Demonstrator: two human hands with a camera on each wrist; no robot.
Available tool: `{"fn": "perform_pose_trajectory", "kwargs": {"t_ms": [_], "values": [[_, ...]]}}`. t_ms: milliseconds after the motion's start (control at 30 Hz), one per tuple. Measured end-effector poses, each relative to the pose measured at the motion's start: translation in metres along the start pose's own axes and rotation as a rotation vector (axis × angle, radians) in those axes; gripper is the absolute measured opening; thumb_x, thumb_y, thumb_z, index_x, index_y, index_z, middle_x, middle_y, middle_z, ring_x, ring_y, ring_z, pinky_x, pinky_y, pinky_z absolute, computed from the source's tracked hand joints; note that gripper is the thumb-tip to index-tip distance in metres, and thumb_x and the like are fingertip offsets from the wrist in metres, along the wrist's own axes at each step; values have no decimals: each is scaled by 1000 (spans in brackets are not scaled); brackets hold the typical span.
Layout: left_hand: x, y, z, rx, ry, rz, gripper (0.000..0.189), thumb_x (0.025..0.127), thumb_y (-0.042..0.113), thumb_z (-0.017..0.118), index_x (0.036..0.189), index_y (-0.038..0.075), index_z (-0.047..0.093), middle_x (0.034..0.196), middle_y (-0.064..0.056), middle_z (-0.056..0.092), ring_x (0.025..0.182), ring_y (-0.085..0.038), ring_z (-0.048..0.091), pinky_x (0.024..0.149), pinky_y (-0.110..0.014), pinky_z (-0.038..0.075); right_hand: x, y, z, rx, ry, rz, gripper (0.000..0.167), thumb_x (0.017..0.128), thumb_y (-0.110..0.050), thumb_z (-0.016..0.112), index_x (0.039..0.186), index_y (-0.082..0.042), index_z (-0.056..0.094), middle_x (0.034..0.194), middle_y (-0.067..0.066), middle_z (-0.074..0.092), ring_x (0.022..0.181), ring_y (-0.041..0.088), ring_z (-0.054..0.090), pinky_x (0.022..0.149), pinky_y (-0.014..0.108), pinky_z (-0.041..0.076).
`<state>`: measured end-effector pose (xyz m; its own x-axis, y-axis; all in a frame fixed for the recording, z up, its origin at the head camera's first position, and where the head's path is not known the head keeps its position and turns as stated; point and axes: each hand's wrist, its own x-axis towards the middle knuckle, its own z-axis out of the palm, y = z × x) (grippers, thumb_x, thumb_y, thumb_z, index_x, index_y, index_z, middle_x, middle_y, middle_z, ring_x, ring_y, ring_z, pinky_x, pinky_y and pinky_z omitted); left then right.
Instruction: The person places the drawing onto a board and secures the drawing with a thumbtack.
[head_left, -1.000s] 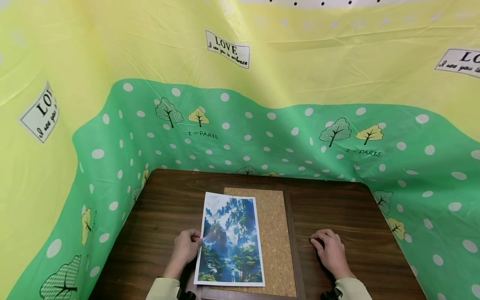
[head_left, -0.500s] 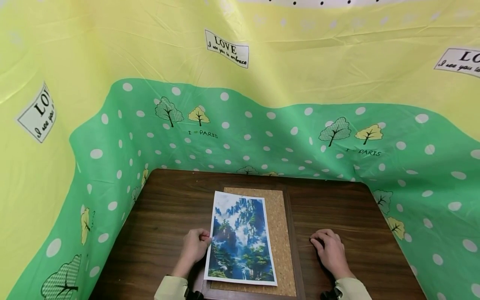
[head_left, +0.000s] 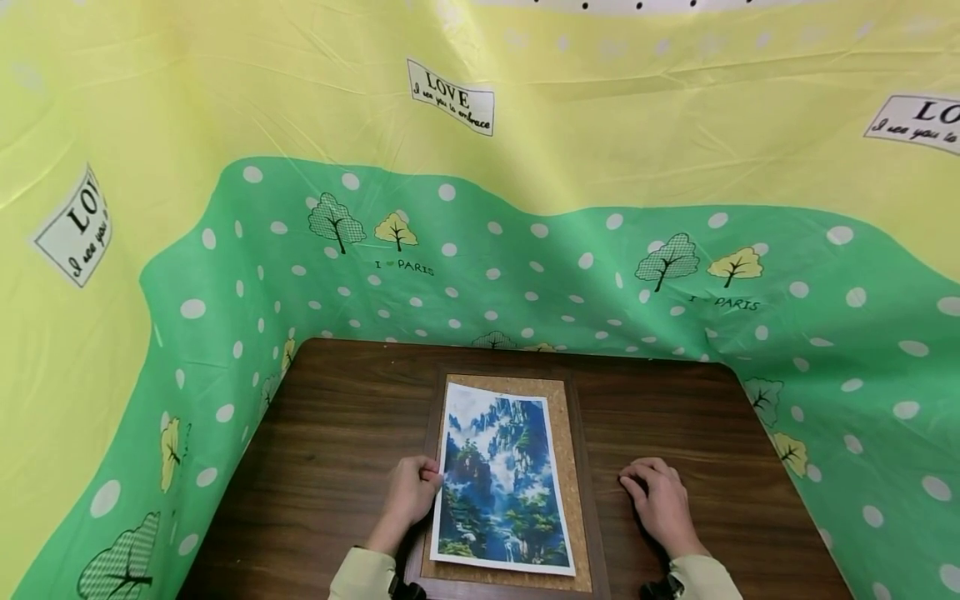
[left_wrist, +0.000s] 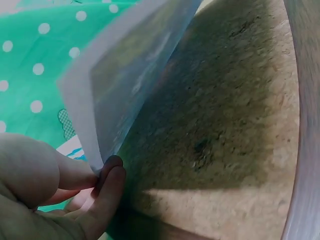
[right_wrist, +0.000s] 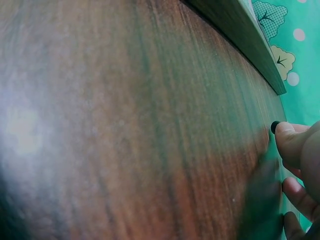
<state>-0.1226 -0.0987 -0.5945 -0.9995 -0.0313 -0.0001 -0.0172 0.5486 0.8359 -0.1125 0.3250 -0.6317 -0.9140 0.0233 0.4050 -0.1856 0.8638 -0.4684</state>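
My left hand (head_left: 414, 492) pinches the left edge of a landscape print (head_left: 501, 479) between thumb and fingertips. In the left wrist view the sheet is raised and tilted, its shadow falling on the cork board (left_wrist: 225, 100) beneath. Seen from the head, the print covers most of the cork, with cork strips showing at the top and right. To the right of the board, my right hand (head_left: 662, 504) rests near the table top. Its thumb and finger hold a small black round thing (right_wrist: 274, 127), its kind unclear.
A brown wooden frame (head_left: 587, 500) borders the cork board. Both lie on a dark wood-grain table (head_left: 337, 417). Green and yellow patterned cloth (head_left: 480, 275) hangs behind the table and along its left and right sides.
My left hand has moved right with the print, carrying it from partly off the board's left side to lying over the cork. The right hand has stayed in place.
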Motion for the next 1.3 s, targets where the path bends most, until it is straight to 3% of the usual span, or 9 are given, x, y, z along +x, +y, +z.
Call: {"fn": "perform_pose_trajectory", "kwargs": {"t_ms": [467,633,967,1300], "values": [[7,5,19,129,86,8,13,85,0,80,80,8,70,71,4,65,65,-10,58,62,-28,50,0,1,2,2,32,-32,16,79,1,87,84,-10,78,100,13,70,92,38,63,78,57,47],[9,10,21,186,120,76,21,82,-2,82,75,9,67,67,4,62,62,-11,55,60,-28,48,0,-1,1,11,17,-30,15,81,1,86,86,-10,78,101,14,69,93,38,63,80,57,47],[12,14,23,225,140,83,29,81,-2,83,68,11,61,63,5,54,57,-10,48,54,-28,42,1,-2,1,10,9,-20,14,82,1,86,86,-10,78,101,14,69,93,36,63,81,56,47],[13,17,23,257,155,90,31,77,-4,85,66,12,61,61,5,55,57,-11,50,54,-29,43,7,-6,1,21,13,-21,13,84,0,85,87,-10,78,102,13,70,96,35,64,83,54,45]]}}
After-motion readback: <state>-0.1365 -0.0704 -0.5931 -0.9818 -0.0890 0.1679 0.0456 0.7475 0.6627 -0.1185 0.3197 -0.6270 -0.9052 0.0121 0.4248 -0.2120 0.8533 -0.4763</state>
